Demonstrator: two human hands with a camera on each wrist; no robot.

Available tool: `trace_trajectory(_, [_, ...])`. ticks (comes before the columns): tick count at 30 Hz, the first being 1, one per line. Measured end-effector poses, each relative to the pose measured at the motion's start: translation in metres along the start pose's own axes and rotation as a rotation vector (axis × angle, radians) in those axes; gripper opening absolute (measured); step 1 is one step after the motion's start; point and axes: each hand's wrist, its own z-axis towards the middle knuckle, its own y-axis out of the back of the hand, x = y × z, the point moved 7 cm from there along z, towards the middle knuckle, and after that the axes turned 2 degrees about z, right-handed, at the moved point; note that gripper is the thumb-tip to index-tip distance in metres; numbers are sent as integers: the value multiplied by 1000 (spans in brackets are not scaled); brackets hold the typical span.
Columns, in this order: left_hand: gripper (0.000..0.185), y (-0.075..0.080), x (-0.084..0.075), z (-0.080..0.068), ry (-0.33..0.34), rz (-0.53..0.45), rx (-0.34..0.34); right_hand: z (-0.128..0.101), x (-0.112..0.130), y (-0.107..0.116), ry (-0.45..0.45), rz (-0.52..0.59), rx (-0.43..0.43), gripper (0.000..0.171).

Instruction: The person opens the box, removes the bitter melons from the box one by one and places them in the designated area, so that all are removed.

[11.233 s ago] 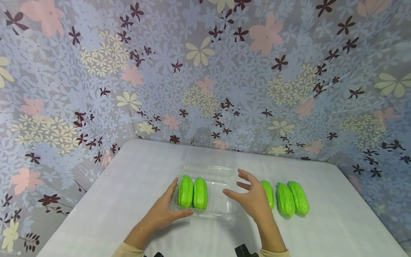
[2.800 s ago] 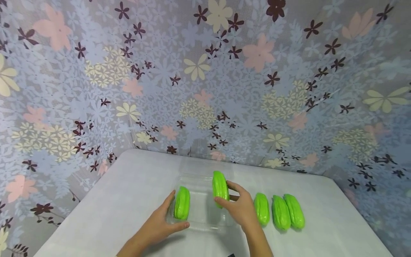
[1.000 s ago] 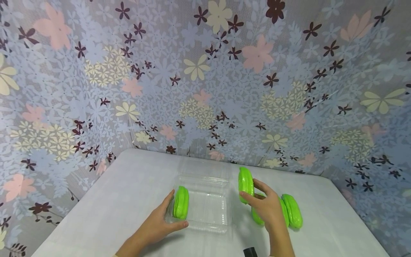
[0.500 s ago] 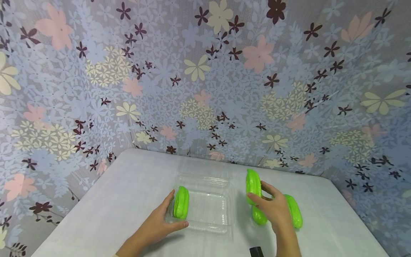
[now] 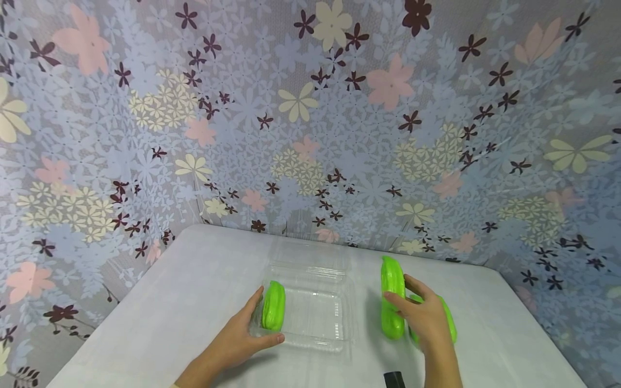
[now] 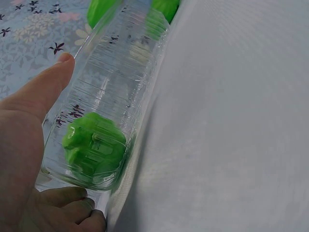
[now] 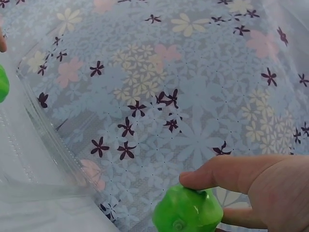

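Observation:
A clear plastic clamshell container (image 5: pixel 339 318) lies open on the white table, its lid (image 5: pixel 310 256) folded back. One ribbed green gourd (image 5: pixel 274 305) lies at its left end. My left hand (image 5: pixel 262 323) grips the container's front left corner, thumb (image 6: pixel 43 92) along the side wall and fingers (image 6: pixel 67 212) curled at the front edge. To the right of the container, my right hand (image 5: pixel 400 291) holds a second green gourd (image 5: pixel 392 276) upright. Just below it a gourd (image 5: pixel 392 323) lies on the table. Another gourd (image 5: pixel 450 326) is partly hidden behind the hand. The right wrist view shows my thumb (image 7: pixel 231 174) on the held gourd's end (image 7: pixel 188 210).
The white table (image 5: pixel 194 291) is enclosed at the back and sides by a floral-patterned cloth wall (image 5: pixel 310 134). A small dark object (image 5: pixel 394 379) shows at the bottom edge near my right forearm.
My right hand lifted one gourd out of the container and carried it right, now lowering it beside the gourds on the table. My left hand stayed on the container.

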Motion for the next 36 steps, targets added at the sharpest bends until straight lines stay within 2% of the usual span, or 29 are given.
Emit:
trace_trajectory(21, [115, 2, 3, -2, 7, 12, -7, 3, -12, 18, -64, 1, -81, 83])
trace_trajectory(36, [116, 1, 5, -1, 4, 13, -3, 6, -31, 48, -113, 31, -243, 78])
